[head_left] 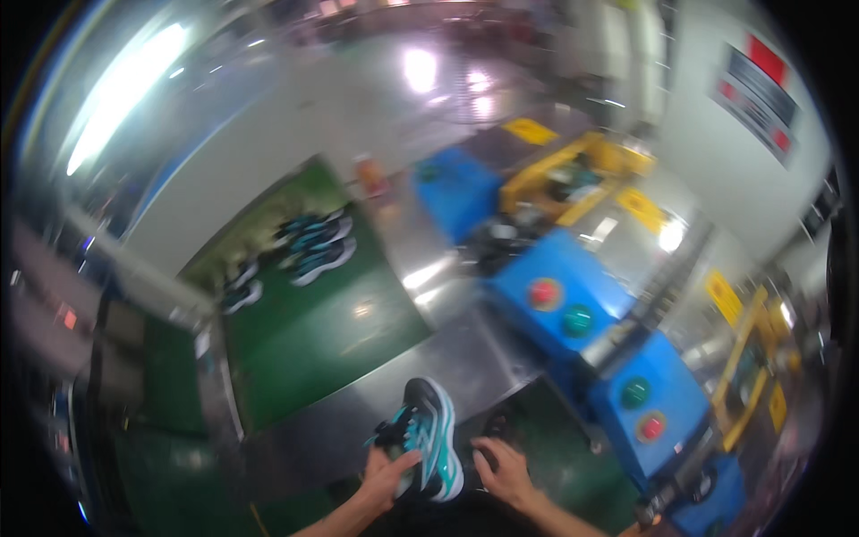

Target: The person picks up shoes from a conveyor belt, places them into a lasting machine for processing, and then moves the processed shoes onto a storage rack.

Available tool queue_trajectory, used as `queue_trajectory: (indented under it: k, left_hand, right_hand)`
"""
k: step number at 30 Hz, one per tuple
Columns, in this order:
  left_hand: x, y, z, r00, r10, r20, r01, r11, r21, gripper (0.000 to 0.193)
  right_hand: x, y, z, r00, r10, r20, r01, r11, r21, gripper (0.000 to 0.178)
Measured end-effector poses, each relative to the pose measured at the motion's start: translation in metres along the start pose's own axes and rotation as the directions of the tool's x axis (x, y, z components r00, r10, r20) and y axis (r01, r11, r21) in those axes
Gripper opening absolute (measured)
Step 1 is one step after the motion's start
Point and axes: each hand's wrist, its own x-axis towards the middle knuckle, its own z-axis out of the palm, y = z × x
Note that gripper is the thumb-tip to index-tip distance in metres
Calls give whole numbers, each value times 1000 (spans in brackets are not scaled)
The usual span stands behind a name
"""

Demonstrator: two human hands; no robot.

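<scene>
A black, teal and white sneaker (431,438) is held at the lower middle, its sole side turned to the right and its toe pointing up and away. My left hand (386,476) grips the near left side of this sneaker, thumb against the upper. Just right of the shoe and apart from it is my right hand (506,474), with its fingers bent and a gap between thumb and forefinger. I can make out nothing between them, though the background there is dark.
Several similar sneakers (318,246) stand on a green surface (322,358) framed by a metal ledge (385,367). To the right are blurred machines with blue control boxes (559,291), red and green buttons, and yellow guards (573,188). A white panel (716,116) rises behind them.
</scene>
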Motion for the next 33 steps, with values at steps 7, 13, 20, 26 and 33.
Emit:
queue_trajectory:
  k: [7, 13, 20, 26, 33]
  left_hand:
    - [112, -81, -154, 902, 380, -203, -247, 842, 479, 80]
    - [135, -69, -189, 919, 186, 349, -232, 968, 94, 86]
    - [227, -7, -381, 717, 651, -249, -249, 573, 781, 44]
    - [289, -24, -529, 570, 782, -251, -30, 325, 945, 48]
    - [269, -9, -548, 574, 785, -235, -128, 369, 921, 42]
  right_hand:
    - [-49, -41, 100, 893, 342, 293, -327, 940, -100, 9]
    - [41, -70, 180, 925, 361, 120, -376, 914, 150, 20]
    - [288, -147, 287, 820, 29, 572, 180, 935, -305, 71]
    - [501, -102, 470, 440, -323, 838, 840, 479, -256, 82]
    - [503, -58, 525, 642, -26, 766, 722, 356, -593, 57]
